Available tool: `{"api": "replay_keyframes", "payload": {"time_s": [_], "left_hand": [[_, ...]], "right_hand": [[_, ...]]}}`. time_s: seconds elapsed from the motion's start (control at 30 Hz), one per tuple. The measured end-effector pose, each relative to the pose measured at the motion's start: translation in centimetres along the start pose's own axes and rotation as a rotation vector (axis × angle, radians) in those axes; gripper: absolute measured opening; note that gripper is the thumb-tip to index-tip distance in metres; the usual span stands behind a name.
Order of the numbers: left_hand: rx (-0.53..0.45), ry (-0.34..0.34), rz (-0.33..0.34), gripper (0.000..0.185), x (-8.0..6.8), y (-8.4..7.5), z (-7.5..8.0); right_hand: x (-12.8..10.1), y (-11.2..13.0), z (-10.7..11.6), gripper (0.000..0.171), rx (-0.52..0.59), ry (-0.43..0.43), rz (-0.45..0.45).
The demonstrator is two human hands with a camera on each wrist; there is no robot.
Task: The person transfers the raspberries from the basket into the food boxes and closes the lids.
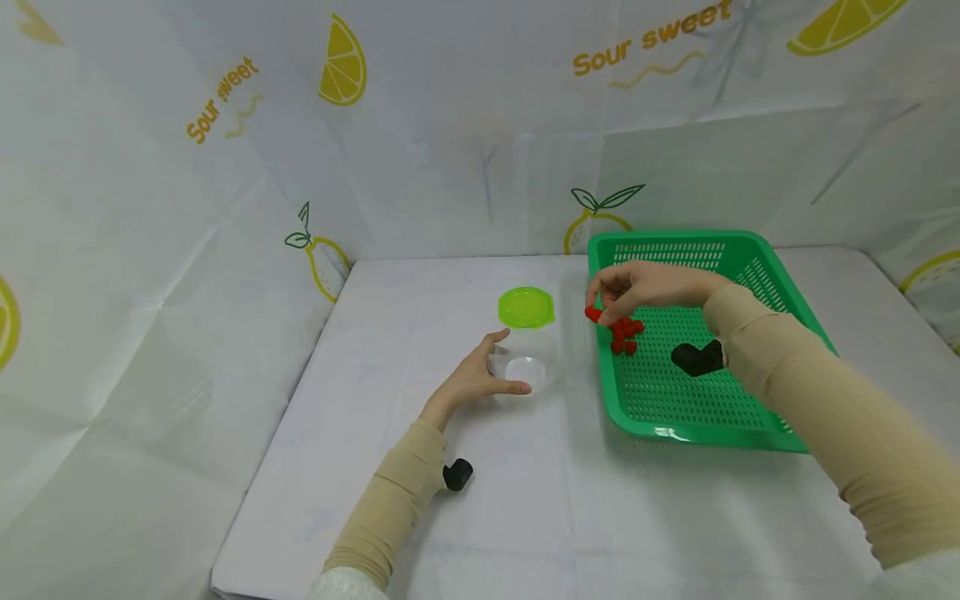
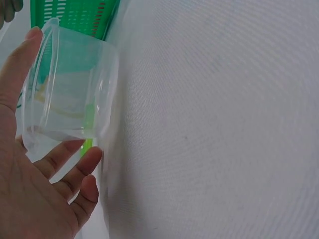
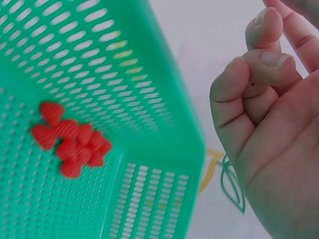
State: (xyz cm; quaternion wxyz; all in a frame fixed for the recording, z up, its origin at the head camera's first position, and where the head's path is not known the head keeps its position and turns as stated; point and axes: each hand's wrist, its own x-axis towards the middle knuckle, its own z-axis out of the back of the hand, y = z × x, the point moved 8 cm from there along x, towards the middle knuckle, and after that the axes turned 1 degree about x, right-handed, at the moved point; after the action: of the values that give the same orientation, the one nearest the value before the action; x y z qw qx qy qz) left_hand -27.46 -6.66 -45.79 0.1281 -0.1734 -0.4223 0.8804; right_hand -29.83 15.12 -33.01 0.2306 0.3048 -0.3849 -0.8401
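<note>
My left hand point(image 1: 513, 362) rests on the white table and holds a clear plastic cup point(image 1: 529, 369) between thumb and fingers. The left wrist view has the thumb on the rim of the cup point(image 2: 70, 89) and the fingers under its base. The cup looks empty. My right hand point(image 1: 597, 305) hovers over the left rim of a green perforated basket point(image 1: 675, 400) and pinches a small red piece point(image 1: 593, 314) at its fingertips. More red pieces point(image 1: 626, 333) lie clustered in the basket point(image 3: 164, 99), also visible as a red pile point(image 3: 70, 142). The right wrist view hides the pinched piece behind curled fingers point(image 3: 261, 30).
A lime green lid point(image 1: 527, 307) lies flat on the table just behind the cup. White sheets printed with lemons wall in the table point(image 1: 420, 517) at the back and both sides. Black wrist mounts point(image 1: 457, 474) sit on both sleeves.
</note>
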Motion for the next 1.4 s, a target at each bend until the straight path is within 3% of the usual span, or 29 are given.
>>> {"api": "replay_keyframes", "payload": {"time_s": [0.6, 0.77, 0.97, 1.4], "left_hand": [[-0.021, 0.018, -0.006, 0.102, 0.3, 0.4, -0.2], [-0.032, 0.015, -0.009, 0.102, 0.4, 0.6, -0.1], [-0.023, 0.015, -0.019, 0.102, 0.4, 0.6, 0.0], [-0.023, 0.018, -0.008, 0.102, 0.4, 0.3, 0.0]], "right_hand": [[6.0, 3.6, -2.3, 0.024, 0.086, 0.058, 0.112], [7.4, 3.7, -2.8, 0.021, 0.159, 0.07, 0.122], [8.6, 3.0, -3.4, 0.016, 0.242, 0.102, 0.088], [10.2, 1.6, -4.5, 0.021, 0.12, 0.125, -0.025]]}}
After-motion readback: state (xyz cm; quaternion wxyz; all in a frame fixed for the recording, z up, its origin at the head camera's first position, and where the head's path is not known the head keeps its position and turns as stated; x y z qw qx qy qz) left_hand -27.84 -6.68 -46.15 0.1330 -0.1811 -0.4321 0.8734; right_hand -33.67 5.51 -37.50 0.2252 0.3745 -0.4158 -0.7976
